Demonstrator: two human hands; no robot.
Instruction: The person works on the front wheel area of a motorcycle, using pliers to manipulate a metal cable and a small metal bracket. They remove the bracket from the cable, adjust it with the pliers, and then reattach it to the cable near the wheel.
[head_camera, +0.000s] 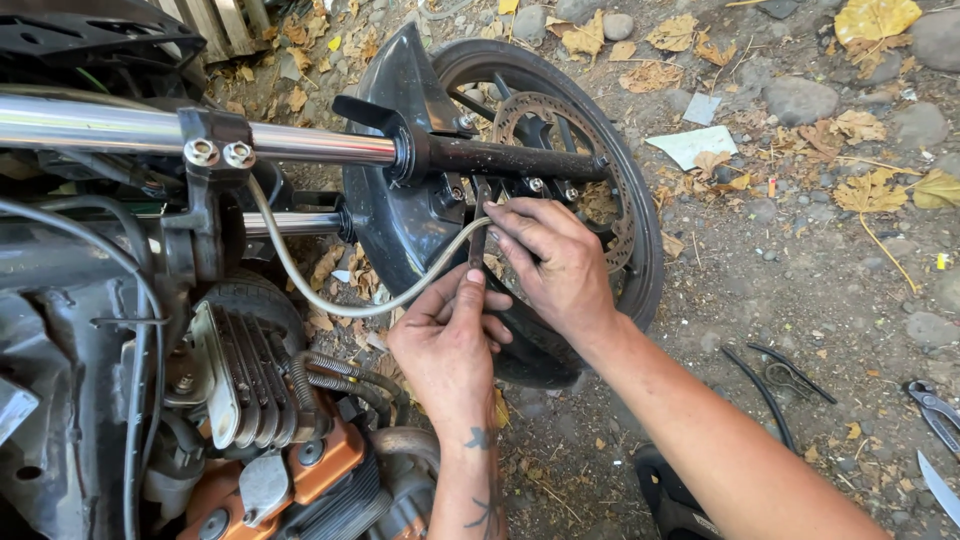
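Over leaf-strewn gravel (800, 260), both hands' (445, 345) (555, 260) grips pinch a wrench (478, 235).

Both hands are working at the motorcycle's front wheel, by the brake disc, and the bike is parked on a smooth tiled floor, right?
Not quite. The head view shows the left hand and right hand at the front wheel by the brake disc, but the ground is bare dirt with stones and dry leaves, not tiles.

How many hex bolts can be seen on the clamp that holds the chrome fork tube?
2. Both sit side by side on the black clamp around the chrome fork tube: one hex bolt to the left, the other just right of it. More may be hidden underneath.
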